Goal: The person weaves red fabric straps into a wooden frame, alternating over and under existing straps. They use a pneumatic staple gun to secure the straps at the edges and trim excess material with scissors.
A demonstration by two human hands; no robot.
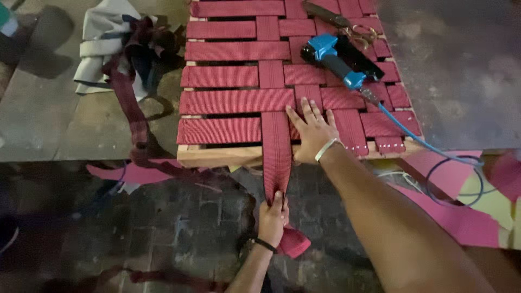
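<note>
One wooden frame (217, 154), woven with dark red webbing, fills the upper middle of the frame. One loose webbing strap (276, 157) hangs down over its near edge at centre. The left hand (273, 217), lower centre, has its grip closed tight on that strap. The right hand (313, 133) lies flat on the weave, fingers spread, holding nothing. One blue staple gun (339, 59) and one pair of scissors (347, 24) rest at upper right; the scissors are hard to make out.

Scissors (347, 24) cut off at top
</note>
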